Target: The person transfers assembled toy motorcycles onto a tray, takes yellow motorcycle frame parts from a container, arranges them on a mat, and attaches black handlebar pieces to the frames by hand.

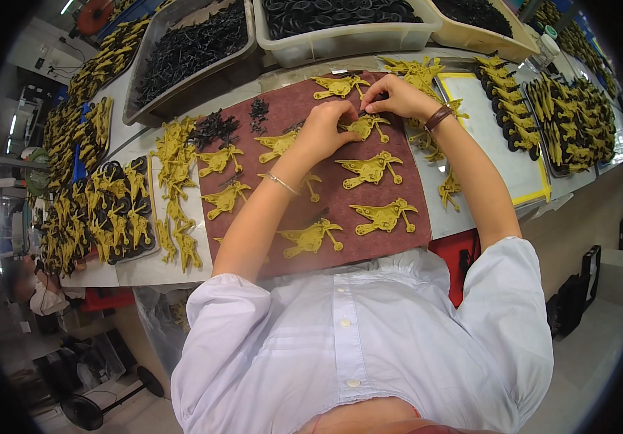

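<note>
Both hands meet over a yellow plastic toy motorcycle frame point(364, 129) near the far side of the maroon mat point(387, 177). My left hand point(326, 132) is closed at the frame's left end; what lies between its fingers is hidden. Fingertips of my right hand point(396, 98) are pinched together just above the same frame, around a small black piece point(363, 112) that shows only in part. More yellow frames lie in rows on the mat, among them one nearer me point(371, 170). Small black plastic parts point(216, 129) are heaped at the mat's far left corner.
Beyond the mat stand a bin of black parts point(132, 101), a pale bin of black wheels point(348, 37) and another bin point(496, 37). Loose yellow frames point(174, 155) pile up at left. Trays of yellow-and-black assemblies flank the table; a yellow-edged white board point(525, 173) lies right.
</note>
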The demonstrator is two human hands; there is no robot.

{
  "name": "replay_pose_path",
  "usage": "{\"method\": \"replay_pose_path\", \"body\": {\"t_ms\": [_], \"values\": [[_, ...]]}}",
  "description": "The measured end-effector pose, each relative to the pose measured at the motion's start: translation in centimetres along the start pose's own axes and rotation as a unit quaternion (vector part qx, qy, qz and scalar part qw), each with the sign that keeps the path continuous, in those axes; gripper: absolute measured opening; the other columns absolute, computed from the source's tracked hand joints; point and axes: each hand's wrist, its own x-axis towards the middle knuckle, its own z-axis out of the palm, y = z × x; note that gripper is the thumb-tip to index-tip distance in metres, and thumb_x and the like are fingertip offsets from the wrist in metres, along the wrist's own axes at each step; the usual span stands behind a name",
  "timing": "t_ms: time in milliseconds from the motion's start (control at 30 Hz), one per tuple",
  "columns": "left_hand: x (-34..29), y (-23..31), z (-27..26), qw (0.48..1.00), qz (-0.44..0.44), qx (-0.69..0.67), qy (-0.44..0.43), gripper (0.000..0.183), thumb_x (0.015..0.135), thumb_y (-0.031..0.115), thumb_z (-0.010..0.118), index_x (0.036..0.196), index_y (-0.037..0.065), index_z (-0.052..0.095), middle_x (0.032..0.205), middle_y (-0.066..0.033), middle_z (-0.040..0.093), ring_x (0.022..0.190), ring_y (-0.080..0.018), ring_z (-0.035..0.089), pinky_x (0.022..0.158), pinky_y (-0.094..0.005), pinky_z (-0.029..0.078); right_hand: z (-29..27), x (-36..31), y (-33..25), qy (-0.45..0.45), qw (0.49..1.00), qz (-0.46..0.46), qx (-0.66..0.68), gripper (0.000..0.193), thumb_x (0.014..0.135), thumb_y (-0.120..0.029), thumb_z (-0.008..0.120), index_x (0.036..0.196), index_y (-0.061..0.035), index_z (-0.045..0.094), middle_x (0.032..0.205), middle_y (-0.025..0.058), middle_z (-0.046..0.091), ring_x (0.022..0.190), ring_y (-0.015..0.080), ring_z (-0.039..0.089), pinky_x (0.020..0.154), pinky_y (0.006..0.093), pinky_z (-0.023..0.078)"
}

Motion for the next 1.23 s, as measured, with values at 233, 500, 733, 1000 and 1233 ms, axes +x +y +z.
{"method": "replay_pose_path", "body": {"t_ms": [233,500,733,1000,1233], "values": [[0.0,0.0,-0.1,1.000,0.002,-0.007,0.000,0.036,0.065,0.012,0.085,0.092,0.002,0.064,0.090,-0.0123,0.068,0.086,-0.0302,0.065,0.076,-0.0388,0.051,0.6,-0.1,0.3,0.028,0.999,-0.014,0.012,0.014,0.081,-0.012,0.076,0.092,-0.0028,0.074,0.083,0.0060,0.071,0.082,0.0127,0.062,0.082,0.0289,0.048],[0.2,0.0,0.2,1.000,0.009,0.002,-0.017,0.035,0.065,0.014,0.085,0.090,0.002,0.064,0.087,-0.0131,0.067,0.082,-0.0315,0.065,0.074,-0.0397,0.051,1.4,0.5,0.5,0.069,0.992,0.075,-0.073,0.013,0.071,-0.012,0.078,0.084,-0.0073,0.077,0.081,0.0083,0.074,0.077,0.0204,0.069,0.073,0.0330,0.053],[0.2,0.2,-0.2,0.993,0.044,0.103,-0.035,0.032,0.075,0.012,0.080,0.101,0.002,0.065,0.096,-0.0127,0.071,0.090,-0.0245,0.070,0.081,-0.0345,0.055,5.6,-0.4,-1.0,0.302,0.935,0.086,-0.165,0.015,0.075,-0.018,0.075,0.086,-0.0072,0.075,0.082,0.0134,0.070,0.078,0.0310,0.067,0.072,0.0404,0.053],[0.3,3.1,-1.0,0.990,0.076,0.112,-0.025,0.035,0.081,0.012,0.075,0.113,0.002,0.065,0.103,-0.0131,0.070,0.093,-0.0254,0.068,0.080,-0.0356,0.053,6.8,-3.8,-5.7,0.459,0.876,-0.024,0.147,0.031,0.094,-0.028,0.060,0.089,0.0002,0.070,0.071,0.0112,0.066,0.064,0.0185,0.063,0.061,0.0328,0.049],[-0.2,5.5,0.0,0.987,-0.002,-0.160,0.019,0.028,0.094,0.012,0.065,0.119,-0.001,0.064,0.109,-0.0085,0.068,0.099,-0.0126,0.064,0.088,-0.0234,0.050,8.7,-5.9,-8.4,0.551,0.818,-0.045,0.159,0.032,0.098,-0.031,0.055,0.112,-0.0054,0.068,0.099,0.0166,0.071,0.094,0.0249,0.068,0.082,0.0351,0.051]]}}
